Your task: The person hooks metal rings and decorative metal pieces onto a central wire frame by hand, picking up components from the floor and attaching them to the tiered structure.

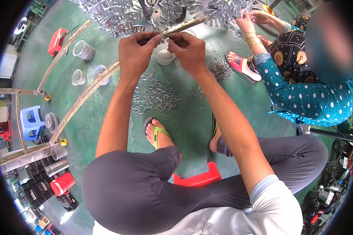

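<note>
Both of my hands are raised at the top middle, fingertips close together beneath a rack of hanging curved metal pieces (117,17). My left hand (136,53) is closed in a pinch, thumb against forefinger. Just beside it, my right hand (188,51) also pinches; whatever small part sits between the fingertips is too small to make out. A worn metal bar (184,26) slants just above my right fingers. Partly hidden behind my hands is a white tub (164,58). Below, loose metal hooks (157,94) lie scattered on the green floor.
At the right, a co-worker's hands (248,22) touch the same rack; their sandalled foot (243,66) rests near another hook pile (219,69). Tubs (84,51), rusty rails (82,105) and a blue stool (31,122) stand left. A red stool (200,177) is below me.
</note>
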{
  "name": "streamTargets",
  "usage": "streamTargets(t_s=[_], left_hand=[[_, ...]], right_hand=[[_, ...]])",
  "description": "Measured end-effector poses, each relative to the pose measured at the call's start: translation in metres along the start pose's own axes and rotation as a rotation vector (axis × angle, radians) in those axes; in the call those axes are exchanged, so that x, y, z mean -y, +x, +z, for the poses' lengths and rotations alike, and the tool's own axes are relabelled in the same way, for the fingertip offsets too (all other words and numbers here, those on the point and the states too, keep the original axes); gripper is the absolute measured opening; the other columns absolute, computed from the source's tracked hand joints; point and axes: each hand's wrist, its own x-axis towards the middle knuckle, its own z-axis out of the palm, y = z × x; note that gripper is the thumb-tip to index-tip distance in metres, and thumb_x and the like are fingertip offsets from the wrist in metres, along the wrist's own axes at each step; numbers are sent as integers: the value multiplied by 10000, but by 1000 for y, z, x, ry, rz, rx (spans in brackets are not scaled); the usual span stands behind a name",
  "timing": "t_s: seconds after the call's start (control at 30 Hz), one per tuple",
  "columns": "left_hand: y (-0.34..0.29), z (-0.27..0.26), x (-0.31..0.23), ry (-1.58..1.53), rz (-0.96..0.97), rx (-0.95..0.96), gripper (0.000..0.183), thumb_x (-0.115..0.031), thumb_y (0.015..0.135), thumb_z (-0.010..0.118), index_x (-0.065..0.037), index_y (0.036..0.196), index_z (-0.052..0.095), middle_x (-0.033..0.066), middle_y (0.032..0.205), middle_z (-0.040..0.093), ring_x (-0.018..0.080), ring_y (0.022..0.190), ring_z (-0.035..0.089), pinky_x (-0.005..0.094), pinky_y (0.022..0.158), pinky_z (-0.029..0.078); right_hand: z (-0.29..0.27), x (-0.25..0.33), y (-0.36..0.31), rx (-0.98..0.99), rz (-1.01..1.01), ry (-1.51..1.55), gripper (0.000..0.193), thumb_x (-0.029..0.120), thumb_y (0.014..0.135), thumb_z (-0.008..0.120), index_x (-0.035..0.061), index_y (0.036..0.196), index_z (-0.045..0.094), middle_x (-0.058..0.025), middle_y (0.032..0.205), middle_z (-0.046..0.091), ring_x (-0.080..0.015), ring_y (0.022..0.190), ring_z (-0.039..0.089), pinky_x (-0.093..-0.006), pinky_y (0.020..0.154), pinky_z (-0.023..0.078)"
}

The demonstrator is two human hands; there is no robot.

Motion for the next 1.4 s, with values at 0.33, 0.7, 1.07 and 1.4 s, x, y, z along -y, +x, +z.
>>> streamTargets(t_s=[0.33, 0.7, 1.07, 1.4], left_hand=[[-3, 0, 1, -21, -3, 3, 271, -149, 871, 768, 54, 1047, 731, 112, 942, 747, 139, 853, 707, 249, 784, 552], [-22, 23, 48, 116, -7, -57, 242, -129, 903, 706, 48, 1062, 665, 123, 884, 737, 166, 761, 716, 290, 698, 559], [-5, 38, 67, 146, 148, -115, 174, -105, 908, 661, 37, 997, 710, 128, 828, 740, 161, 687, 705, 296, 630, 535], [6, 42, 58, 129, 119, -129, 178, -131, 850, 666, 28, 895, 731, 195, 791, 719, 304, 685, 712, 379, 666, 541]], right_hand=[[6, 4, -5, -10, -102, -148, 173, 55, 804, 739, -18, 959, 720, -131, 842, 742, -163, 751, 727, -276, 696, 576], [4, -3, 18, 58, -27, -151, 169, 87, 800, 727, -37, 915, 728, -142, 816, 746, -179, 734, 730, -294, 702, 581], [2, 11, 26, 158, -56, -283, 178, 125, 806, 713, 2, 931, 745, -123, 825, 748, -202, 758, 731, -315, 735, 567], [3, 54, 52, 305, -106, -602, 259, 201, 787, 696, -48, 853, 723, -223, 736, 679, -354, 678, 673, -400, 678, 526]])
